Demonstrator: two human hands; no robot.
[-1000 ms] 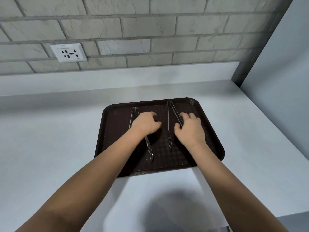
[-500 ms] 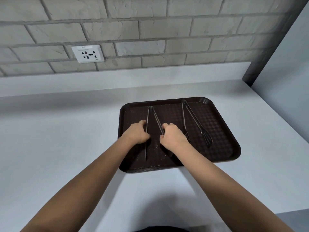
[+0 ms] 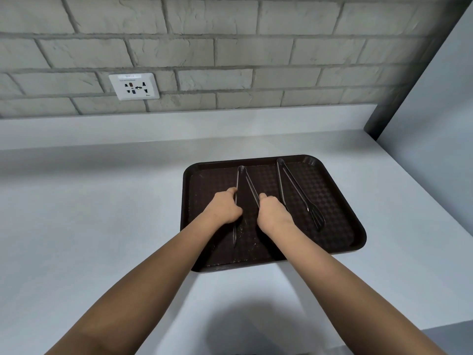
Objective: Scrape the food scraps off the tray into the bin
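Head view, nearest first: my left hand [image 3: 225, 207] and right hand [image 3: 273, 213] each curl round one arm of the left tongs [image 3: 244, 185], on the dark brown tray [image 3: 340, 242] with crumbs [image 3: 242, 228] between them. Second tongs [image 3: 298, 190] lie just right. Grey counter [image 3: 102, 201] beneath; wall socket [image 3: 133, 86] on brick behind.
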